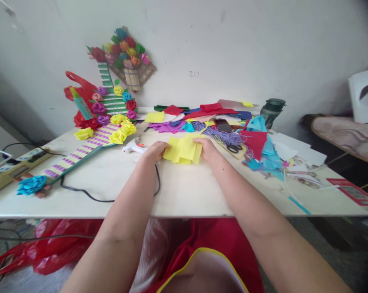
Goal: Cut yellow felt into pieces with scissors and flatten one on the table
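Observation:
Several overlapping pieces of yellow crepe paper (pixel 184 149) are spread between my two hands, just above the middle of the white table. My left hand (pixel 157 151) pinches their left edge, and my right hand (pixel 207 148) grips the right edge with the thumb on top. To the left of my left hand lies a white glue gun (pixel 134 146) with a black cord (pixel 89 196) trailing over the table. Beyond my right hand, purple string (pixel 217 133) and black-handled scissors (pixel 233 148) lie close by.
At the left stands a paper-flower guitar (pixel 80 154) beside a power strip (pixel 16 167). Coloured paper sheets (pixel 171 118) line the back of the table. Blue paper (pixel 268 154), white scraps (pixel 296 150) and a dark green bottle (pixel 272 112) occupy the right side.

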Demonstrator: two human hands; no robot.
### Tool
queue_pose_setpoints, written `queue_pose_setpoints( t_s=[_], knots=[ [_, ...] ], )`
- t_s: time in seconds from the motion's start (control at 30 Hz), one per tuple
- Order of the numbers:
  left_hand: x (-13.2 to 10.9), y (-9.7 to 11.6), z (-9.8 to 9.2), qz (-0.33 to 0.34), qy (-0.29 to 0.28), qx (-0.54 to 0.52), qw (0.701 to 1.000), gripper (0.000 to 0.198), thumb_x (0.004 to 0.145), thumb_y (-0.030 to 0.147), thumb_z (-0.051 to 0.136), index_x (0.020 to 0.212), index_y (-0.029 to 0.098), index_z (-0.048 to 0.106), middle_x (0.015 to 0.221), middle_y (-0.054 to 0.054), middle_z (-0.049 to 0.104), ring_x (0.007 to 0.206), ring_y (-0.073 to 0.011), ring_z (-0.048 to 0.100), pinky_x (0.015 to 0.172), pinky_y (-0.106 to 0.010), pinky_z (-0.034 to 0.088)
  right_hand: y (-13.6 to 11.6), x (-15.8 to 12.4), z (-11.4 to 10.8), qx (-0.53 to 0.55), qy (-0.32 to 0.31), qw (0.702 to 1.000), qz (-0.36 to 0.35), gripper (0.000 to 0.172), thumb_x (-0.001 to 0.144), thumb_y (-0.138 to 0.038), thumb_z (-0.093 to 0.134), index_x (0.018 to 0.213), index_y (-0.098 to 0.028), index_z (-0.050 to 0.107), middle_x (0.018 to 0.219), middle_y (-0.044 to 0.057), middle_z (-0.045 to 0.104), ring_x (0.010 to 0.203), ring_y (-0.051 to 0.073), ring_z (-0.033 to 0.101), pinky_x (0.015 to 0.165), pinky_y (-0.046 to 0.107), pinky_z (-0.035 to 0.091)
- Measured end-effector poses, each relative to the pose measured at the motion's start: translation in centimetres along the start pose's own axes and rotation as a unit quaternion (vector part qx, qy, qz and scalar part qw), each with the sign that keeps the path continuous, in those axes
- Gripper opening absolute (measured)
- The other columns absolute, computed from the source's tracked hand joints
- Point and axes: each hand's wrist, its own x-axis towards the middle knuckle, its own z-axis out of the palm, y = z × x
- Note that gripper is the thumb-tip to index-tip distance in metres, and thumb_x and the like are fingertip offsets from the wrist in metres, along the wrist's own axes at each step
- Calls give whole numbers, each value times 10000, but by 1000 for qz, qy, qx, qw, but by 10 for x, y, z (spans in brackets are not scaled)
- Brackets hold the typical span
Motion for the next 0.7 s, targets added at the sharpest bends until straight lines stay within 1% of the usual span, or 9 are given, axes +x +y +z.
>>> queue_pose_setpoints(
  t_s=[0.1, 0.2, 0.27, 0.3, 0.4, 0.43, 0.57, 0.63, 0.7],
  knots=[
    [-4, 3, 2, -18, 11, -8, 1000, 163, 686, 39, 528, 755, 175, 585, 578, -18, 607, 687, -168, 636, 609, -212, 466, -1, -3, 3, 17, -9, 1000, 18, 136, 627, -93, 525, 728, -153, 593, 660, 44, 693, 839, 223, 662, 829, 373, 499],
    [-8, 5, 3, -34, 16, -24, 999, 164, 712, 59, 501, 804, 164, 586, 574, -28, 612, 625, -171, 633, 583, -225, 477, -1, -4, 4, 22, -15, 1000, 13, 125, 661, -101, 529, 747, -154, 603, 687, 43, 701, 849, 218, 662, 844, 372, 495],
    [-9, 6, 4, -42, 8, -31, 999, 175, 719, 69, 484, 838, 144, 589, 587, -44, 621, 601, -180, 633, 567, -239, 487, 2, -3, 4, 20, -16, 1000, 6, 125, 680, -95, 537, 762, -157, 606, 705, 36, 707, 845, 209, 663, 850, 369, 495],
    [-10, 6, 3, -40, -5, -34, 999, 190, 720, 70, 474, 856, 133, 590, 600, -52, 627, 596, -182, 634, 564, -244, 491, 3, -2, 4, 17, -15, 1000, 6, 128, 689, -89, 536, 770, -158, 607, 713, 33, 709, 842, 205, 663, 854, 369, 494],
    [-10, 6, 2, -16, -49, -40, 998, 269, 706, 70, 470, 943, 125, 586, 646, -53, 640, 598, -174, 636, 568, -245, 499, 8, -1, 6, 1, 3, 1000, 19, 137, 713, -69, 523, 779, -155, 606, 707, 29, 708, 823, 193, 664, 859, 369, 493],
    [-10, 6, 2, -4, -56, -40, 998, 308, 703, 78, 478, 989, 134, 576, 654, -43, 639, 597, -168, 634, 570, -244, 500, 9, -1, 6, -8, 12, 1000, 24, 139, 718, -62, 519, 777, -152, 606, 699, 29, 706, 811, 190, 665, 859, 367, 494],
    [-8, 6, -3, 23, -34, -15, 999, 426, 723, 106, 486, 1142, 179, 512, 573, 16, 559, 515, -131, 589, 542, -223, 483, 11, -2, 7, -36, 30, 998, 35, 137, 730, -46, 518, 764, -144, 608, 694, 40, 704, 757, 186, 668, 841, 364, 499],
    [-9, 7, -5, 29, -38, 3, 999, 449, 726, 106, 467, 1167, 187, 490, 550, 27, 527, 492, -125, 574, 529, -222, 476, 13, -2, 7, -47, 33, 998, 38, 132, 733, -44, 525, 756, -144, 608, 691, 45, 701, 743, 188, 668, 833, 362, 501],
    [-11, 7, -8, 44, -44, 39, 997, 443, 712, 111, 463, 1145, 196, 492, 570, 21, 537, 506, -135, 585, 521, -233, 475, 14, -2, 7, -54, 40, 997, 39, 135, 735, -38, 527, 750, -144, 609, 683, 44, 697, 729, 183, 667, 828, 353, 501]
  ],
)
